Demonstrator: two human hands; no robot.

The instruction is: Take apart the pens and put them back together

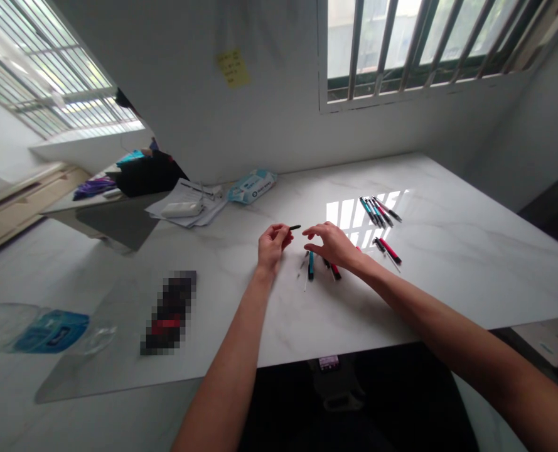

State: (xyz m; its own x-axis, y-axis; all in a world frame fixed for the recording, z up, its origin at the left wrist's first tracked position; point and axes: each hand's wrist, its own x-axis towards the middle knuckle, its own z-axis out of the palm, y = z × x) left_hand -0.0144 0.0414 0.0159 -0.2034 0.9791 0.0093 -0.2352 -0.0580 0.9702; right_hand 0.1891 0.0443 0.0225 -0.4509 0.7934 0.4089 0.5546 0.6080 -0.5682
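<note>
My left hand pinches a short black pen part that points to the right; its inner end is hidden in the fingers. Just right of it, my right hand is open, thumb and fingers apart, with nothing visible between them. On the table below my right hand lie a blue pen barrel, a red-and-black pen piece partly covered by the hand, and thin refill-like bits. Farther right are a red pen barrel and a thin white refill.
A group of several pens lies at the back right. Behind my left hand are a wipes pack and papers. A blurred-out dark object and a plastic bottle lie left. The table's front edge is close to me.
</note>
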